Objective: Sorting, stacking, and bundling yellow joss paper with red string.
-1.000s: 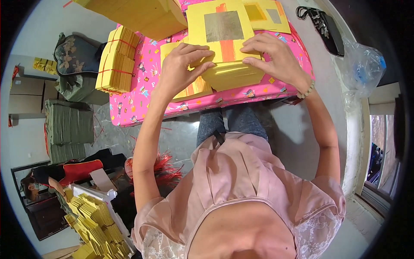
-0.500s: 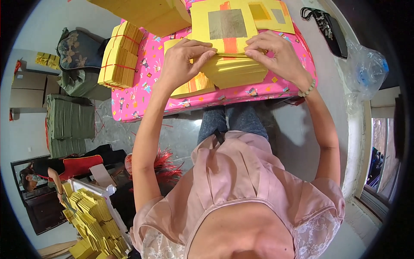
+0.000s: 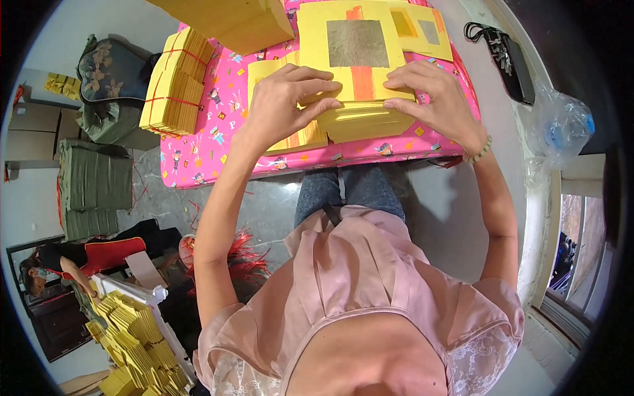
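Both my hands work at the near edge of a yellow paper sheet (image 3: 314,33) that lies on top of a thick stack of yellow paper (image 3: 370,125). The sheet bears a dull gold square (image 3: 358,44) over an orange-red stripe (image 3: 362,84). My left hand (image 3: 290,99) grips the left part of this edge, fingers on top and thumb along the front. My right hand (image 3: 439,99), with a beaded bracelet at its wrist, holds the right part in the same way. A lower yellow paper stack (image 3: 264,71) sits partly hidden behind my left hand.
A pink patterned cloth (image 3: 224,119) covers the table. String-tied yellow bundles (image 3: 173,86) stand left, a tall yellow stack (image 3: 231,23) behind. More yellow sheets (image 3: 432,39) and a black pouch (image 3: 508,63) lie right. Lower left, a person (image 3: 79,264) handles yellow paper piles (image 3: 135,330).
The near edge of the top sheet, raised between my fingers before, now lies flatter. My fingers have spread further from my thumbs. The whole view has shifted slightly.
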`<state>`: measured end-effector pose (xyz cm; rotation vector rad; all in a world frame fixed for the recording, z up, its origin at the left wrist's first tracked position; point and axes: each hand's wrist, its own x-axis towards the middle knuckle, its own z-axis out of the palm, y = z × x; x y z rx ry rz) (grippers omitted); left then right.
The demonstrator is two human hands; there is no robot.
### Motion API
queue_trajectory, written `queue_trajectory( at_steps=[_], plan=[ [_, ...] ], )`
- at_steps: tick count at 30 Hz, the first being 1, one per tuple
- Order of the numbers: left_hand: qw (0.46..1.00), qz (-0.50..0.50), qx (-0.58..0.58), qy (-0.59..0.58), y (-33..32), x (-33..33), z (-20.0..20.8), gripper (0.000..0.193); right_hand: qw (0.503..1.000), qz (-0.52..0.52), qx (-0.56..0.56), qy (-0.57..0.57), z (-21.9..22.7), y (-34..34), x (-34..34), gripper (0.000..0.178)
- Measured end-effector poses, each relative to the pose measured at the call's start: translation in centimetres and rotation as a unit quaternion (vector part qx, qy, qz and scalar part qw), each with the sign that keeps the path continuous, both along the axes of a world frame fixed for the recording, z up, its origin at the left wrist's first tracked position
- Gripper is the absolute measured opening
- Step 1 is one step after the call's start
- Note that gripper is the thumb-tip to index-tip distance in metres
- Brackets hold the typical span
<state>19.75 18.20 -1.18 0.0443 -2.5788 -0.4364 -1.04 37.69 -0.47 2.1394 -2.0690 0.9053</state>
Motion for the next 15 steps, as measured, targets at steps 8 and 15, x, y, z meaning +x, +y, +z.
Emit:
queue_trajectory(
  at_steps=[8,15],
  plan=[
    [1.000,-0.001,-0.001,0.020,-0.48,-0.19,-0.37,0.022,1.000,0.004,0.025,-0.014,0.62,-0.45,-0.55,0.026],
    [1.000,-0.002,0.015,-0.001,-0.38,-0.05,-0.14,0.022,0.999,0.015,0.035,-0.025,0.94,-0.53,-0.66,0.026]
  ],
)
